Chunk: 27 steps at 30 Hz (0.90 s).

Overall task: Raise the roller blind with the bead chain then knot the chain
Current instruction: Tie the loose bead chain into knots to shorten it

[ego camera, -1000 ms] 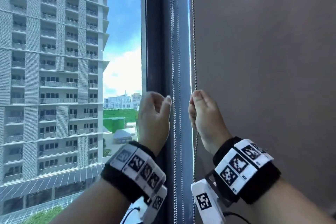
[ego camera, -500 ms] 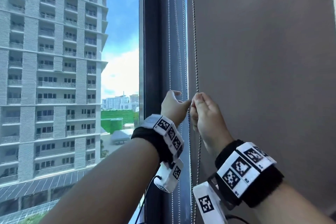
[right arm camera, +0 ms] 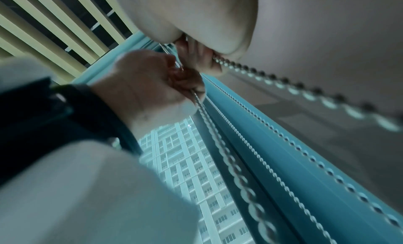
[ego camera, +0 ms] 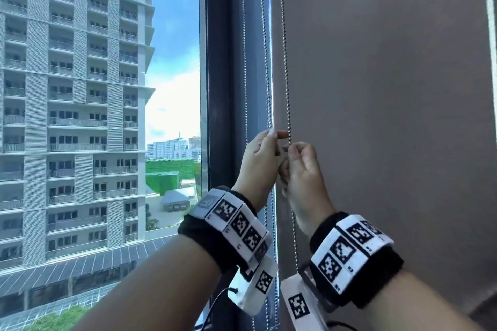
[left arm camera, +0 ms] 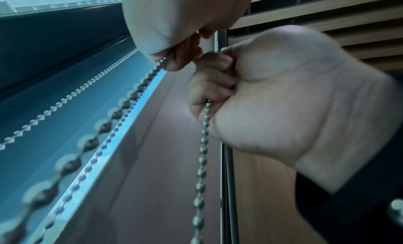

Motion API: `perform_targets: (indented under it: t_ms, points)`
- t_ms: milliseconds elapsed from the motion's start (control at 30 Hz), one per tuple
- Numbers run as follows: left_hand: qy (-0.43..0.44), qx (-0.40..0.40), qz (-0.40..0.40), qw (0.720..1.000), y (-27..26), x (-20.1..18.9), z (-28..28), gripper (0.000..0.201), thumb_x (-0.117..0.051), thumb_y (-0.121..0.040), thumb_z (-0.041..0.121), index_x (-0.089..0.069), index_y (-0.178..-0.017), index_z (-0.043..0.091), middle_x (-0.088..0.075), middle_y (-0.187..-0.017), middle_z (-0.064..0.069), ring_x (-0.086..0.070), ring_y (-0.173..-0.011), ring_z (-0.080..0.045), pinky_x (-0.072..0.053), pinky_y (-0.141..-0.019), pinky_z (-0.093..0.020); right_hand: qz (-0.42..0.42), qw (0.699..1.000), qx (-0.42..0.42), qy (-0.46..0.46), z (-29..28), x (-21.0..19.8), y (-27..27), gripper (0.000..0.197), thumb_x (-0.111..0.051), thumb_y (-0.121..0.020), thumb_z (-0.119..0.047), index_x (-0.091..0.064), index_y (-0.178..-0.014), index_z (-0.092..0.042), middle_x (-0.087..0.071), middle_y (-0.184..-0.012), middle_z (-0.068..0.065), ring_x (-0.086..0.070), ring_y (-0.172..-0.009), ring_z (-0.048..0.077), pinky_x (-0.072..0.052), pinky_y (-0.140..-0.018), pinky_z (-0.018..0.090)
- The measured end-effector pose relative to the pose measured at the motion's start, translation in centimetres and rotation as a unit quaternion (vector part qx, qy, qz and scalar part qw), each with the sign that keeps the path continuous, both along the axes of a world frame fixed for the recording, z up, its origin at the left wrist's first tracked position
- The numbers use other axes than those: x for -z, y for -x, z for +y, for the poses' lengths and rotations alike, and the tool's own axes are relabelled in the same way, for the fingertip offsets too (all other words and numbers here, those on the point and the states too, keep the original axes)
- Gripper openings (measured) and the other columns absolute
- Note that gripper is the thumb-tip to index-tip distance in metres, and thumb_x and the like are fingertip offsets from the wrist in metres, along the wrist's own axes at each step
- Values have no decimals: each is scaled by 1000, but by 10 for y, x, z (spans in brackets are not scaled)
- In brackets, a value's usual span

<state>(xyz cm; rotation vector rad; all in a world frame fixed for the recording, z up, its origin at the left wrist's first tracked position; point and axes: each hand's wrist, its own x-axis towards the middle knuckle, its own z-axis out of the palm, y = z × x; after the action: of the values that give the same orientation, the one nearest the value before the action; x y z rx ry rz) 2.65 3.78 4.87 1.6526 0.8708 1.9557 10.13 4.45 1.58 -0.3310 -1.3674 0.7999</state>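
Note:
The grey roller blind (ego camera: pixel 376 88) hangs down on the right and covers its window. Its metal bead chain (ego camera: pixel 284 62) runs down the blind's left edge. My right hand (ego camera: pixel 291 150) grips this strand in a fist, and the chain comes out below the fist (left arm camera: pixel 203 135). My left hand (ego camera: pixel 273 136) is close beside it on the left. It pinches the neighbouring strand (ego camera: pixel 265 48), which trails out of its curled fingers (right arm camera: pixel 185 85). The two hands nearly touch. The fingertips hide the beads they hold.
A dark window frame post (ego camera: pixel 223 62) stands left of the chains, with another thin chain strand (ego camera: pixel 243 35) in front of it. Beyond the glass stands a tall apartment block (ego camera: pixel 75 88). A slatted ceiling (right arm camera: pixel 43 23) is overhead.
My left hand has moved right from the window frame to the chains and taken hold of a strand beside my right hand. The right hand has kept its grip in place.

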Motion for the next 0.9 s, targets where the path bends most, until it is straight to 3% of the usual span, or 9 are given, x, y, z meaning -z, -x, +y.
perform_targets:
  t_ms: [200,300,467,567,667,700,767,833,900]
  points:
    - [3,22,66,998,0,4,-24,38,-36,-101,31,-64,-104,4,-51,-40,14,-49,-38,2,-36,-38,-11,10,999,14,-27,1,24,10,8,-40,-92,-25,-49,-93,-25,-56,-77,4,-52,-71,14,-45,-69,41]
    - [3,0,78,997,2,8,-24,34,-39,-100,34,-59,-84,12,-46,-49,6,-46,-40,-11,-34,-37,-18,3,1000,-8,-12,-5,34,16,10,-39,-99,-16,-48,-99,-14,-55,-76,0,-51,-64,4,-43,-64,27]
    - [6,-18,113,993,12,18,-21,35,-37,-97,44,-46,-73,20,-43,-77,-4,-40,-48,-19,-32,-40,-25,-40,999,-32,11,-14,55,15,26,-35,-101,-27,-49,-105,-6,-51,-76,-1,-47,-61,3,-42,-61,19]
    - [32,-5,137,990,12,24,-22,36,-36,-98,41,-47,-72,20,-53,-83,0,-43,-54,-15,-39,-48,-28,-78,994,-75,16,-18,66,16,21,-35,-102,-24,-50,-113,-16,-65,-98,-5,-59,-86,-4,-47,-75,11]
    - [51,-24,165,985,13,36,-20,37,-39,-88,53,-52,-66,27,-58,-81,0,-52,-67,-20,-43,-67,-39,-89,992,-86,17,-21,71,18,32,-34,-102,-22,-44,-131,-29,-62,-123,-14,-58,-113,-2,-50,-90,18]
    - [60,-33,176,982,14,39,-20,37,-39,-86,55,-52,-66,27,-57,-76,1,-52,-64,-21,-43,-65,-39,-91,992,-89,21,-22,71,19,33,-33,-102,-22,-44,-132,-29,-65,-119,-11,-62,-108,5,-52,-87,22]
    - [70,-36,187,979,18,41,-20,36,-40,-94,48,-52,-70,23,-51,-66,1,-48,-55,-19,-42,-54,-32,-81,990,-106,37,-27,70,17,26,-33,-102,-21,-52,-121,-20,-65,-83,4,-62,-69,19,-52,-64,23]
    - [57,-22,163,985,23,39,-21,33,-38,-100,32,-52,-77,13,-53,-67,0,-49,-60,-17,-44,-52,-22,-60,990,-105,66,-29,71,13,23,-34,-102,-21,-55,-103,-13,-43,-56,1,-39,-46,15,-41,-47,24]
    - [38,-10,120,992,28,41,-18,27,-39,-100,24,-51,-80,10,-57,-67,0,-55,-67,-18,-45,-57,-20,-65,990,-87,95,-25,74,8,22,-35,-101,-23,-53,-92,-13,-35,-51,-6,-29,-43,10,-32,-46,23]
